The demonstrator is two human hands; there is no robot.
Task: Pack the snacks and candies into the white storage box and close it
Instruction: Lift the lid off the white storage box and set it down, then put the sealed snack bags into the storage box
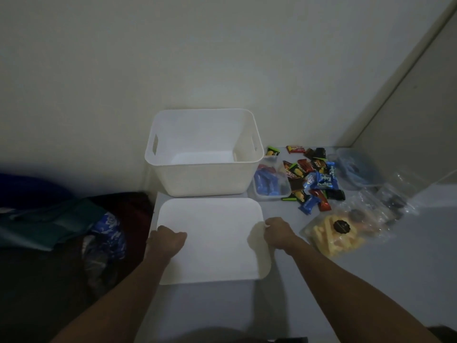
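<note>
Rumpled teal cloth [47, 224] and blue patterned fabric [111, 231] lie heaped left of the table [371, 280].

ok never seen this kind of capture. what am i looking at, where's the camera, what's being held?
No robot here: a person's two bare hands, filmed by one wide-angle camera on their head, looking forward and down. The left hand and right hand grip the opposite side edges of a flat white lid, near the table's front. Behind the lid stands the white storage box, open and empty. To its right lie loose wrapped candies, a clear tub of blue packets, a bag of yellow snacks and more clear bags. Nothing is packed yet.
</note>
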